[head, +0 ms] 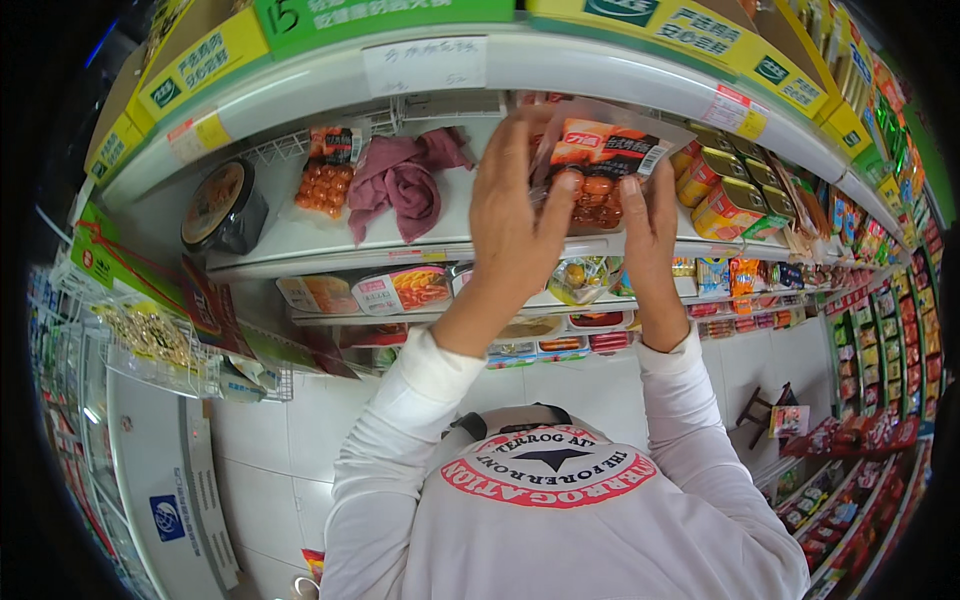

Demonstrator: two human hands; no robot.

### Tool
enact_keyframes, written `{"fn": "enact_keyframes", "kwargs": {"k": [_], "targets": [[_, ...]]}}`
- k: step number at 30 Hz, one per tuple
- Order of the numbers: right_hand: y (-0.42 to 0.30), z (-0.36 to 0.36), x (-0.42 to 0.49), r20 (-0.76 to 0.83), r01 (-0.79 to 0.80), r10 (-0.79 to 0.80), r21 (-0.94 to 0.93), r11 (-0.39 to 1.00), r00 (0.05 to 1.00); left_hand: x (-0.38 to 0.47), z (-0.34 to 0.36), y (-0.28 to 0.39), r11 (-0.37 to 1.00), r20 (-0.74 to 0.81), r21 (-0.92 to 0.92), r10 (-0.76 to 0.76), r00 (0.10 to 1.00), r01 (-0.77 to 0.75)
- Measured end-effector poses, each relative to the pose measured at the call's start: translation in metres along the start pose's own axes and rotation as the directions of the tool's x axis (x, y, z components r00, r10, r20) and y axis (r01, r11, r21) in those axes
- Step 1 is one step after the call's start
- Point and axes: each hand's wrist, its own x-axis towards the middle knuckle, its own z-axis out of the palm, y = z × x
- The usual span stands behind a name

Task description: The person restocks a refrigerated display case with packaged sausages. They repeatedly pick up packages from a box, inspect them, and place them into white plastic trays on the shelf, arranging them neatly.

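Both my hands are on a clear vacuum pack of reddish-brown sausages (598,180) with a red and black label, over the right half of a white shelf (300,244). My left hand (521,199) holds its left side, thumb on the front. My right hand (651,217) holds the right side, its thumb also on the front. More packaging shows behind the pack, partly hidden by it and my left hand. To the left on the shelf lie a crumpled purple cloth (409,184) and, touching or close beside it, another sausage pack (326,176).
A round dark tub (225,206) stands at the shelf's left end. Stacked cans (731,199) are right of my right hand. The upper shelf's white edge (570,67) runs just above my hands. Lower shelves hold packed food trays (401,289). A wire basket (199,375) juts out at left.
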Motion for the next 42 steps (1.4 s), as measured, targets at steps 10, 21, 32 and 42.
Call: {"fn": "enact_keyframes", "kwargs": {"k": [10,21,32,42], "targets": [[-0.008,-0.004,-0.014,-0.006,-0.133,0.144,0.348,0.928,0.990,-0.027,0.002,0.007,0.998,-0.017,0.016,0.053,0.998,-0.052],[-0.003,-0.041,-0.025,0.130,-0.174,0.125,0.497,0.850,0.984,-0.034,-0.013,0.005,0.998,0.020,-0.065,0.027,0.999,-0.026],[0.007,-0.078,-0.020,0.275,-0.348,0.289,0.906,0.241,0.917,-0.018,-0.003,-0.013,0.999,-0.045,-0.030,0.028,0.999,-0.030],[0.020,-0.105,-0.039,0.126,-0.296,0.506,0.916,0.270,0.853,0.013,-0.002,-0.008,0.950,-0.021,0.267,-0.159,0.987,0.159]]}}
